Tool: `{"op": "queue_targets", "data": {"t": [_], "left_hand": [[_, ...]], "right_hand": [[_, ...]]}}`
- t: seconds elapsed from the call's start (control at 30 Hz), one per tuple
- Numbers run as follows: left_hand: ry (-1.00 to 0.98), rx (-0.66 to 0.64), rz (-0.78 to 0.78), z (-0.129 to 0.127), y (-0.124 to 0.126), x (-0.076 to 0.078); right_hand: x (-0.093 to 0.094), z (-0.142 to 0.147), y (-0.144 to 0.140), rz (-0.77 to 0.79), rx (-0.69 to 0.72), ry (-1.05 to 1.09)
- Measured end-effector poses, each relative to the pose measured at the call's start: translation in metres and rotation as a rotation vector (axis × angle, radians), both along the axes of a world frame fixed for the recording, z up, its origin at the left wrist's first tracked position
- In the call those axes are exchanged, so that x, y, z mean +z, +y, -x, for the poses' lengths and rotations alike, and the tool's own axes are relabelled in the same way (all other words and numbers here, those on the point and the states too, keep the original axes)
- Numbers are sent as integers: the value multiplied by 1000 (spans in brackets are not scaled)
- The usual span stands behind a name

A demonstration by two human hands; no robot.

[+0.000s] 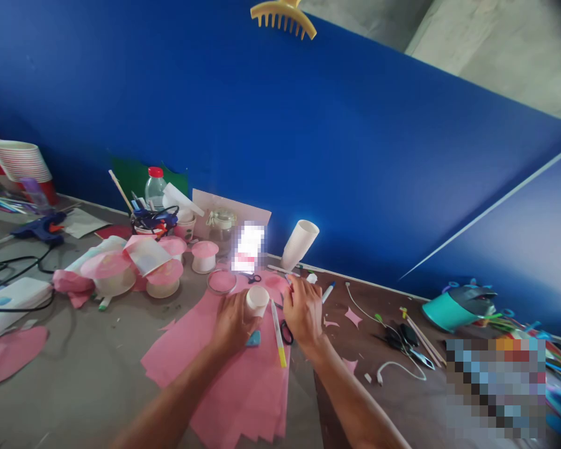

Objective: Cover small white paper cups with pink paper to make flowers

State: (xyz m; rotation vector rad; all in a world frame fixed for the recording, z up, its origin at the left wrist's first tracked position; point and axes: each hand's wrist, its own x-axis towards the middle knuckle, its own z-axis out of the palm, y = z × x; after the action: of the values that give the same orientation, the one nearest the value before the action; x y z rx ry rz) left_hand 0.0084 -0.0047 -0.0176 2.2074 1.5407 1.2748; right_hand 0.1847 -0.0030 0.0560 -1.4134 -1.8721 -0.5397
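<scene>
Small paper cup held over pink paper sheets on a cluttered craft table.

The table (98, 368) carries a spread of pink paper sheets (243, 380), and over them the left hand (231, 321) holds a small white paper cup (257, 300), its fingers wrapped around the cup's side. The cup looks light and thin-walled, likely to dent under a hard squeeze, so a gentle hold around the wall or near the stiffer rim should suit it. The right hand (303, 308) rests just beside the cup, fingers curled; whether they pinch anything I cannot tell. A white-and-yellow marker (277, 332) lies between the hands, with black-handled scissors (287, 332) partly under the right hand.
</scene>
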Motion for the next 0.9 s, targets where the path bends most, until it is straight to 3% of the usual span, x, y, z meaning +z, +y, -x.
{"op": "queue_targets", "data": {"t": [0.23,0.67,0.9], "left_hand": [[80,39,-38,-2,0,-4],[65,52,-71,-3,1,-4],[44,44,-77,-2,1,-4]], "right_hand": [[-1,31,-14,-53,215,-31],[-12,30,-26,-12,392,-24],[-7,25,-20,-22,420,141]]}}
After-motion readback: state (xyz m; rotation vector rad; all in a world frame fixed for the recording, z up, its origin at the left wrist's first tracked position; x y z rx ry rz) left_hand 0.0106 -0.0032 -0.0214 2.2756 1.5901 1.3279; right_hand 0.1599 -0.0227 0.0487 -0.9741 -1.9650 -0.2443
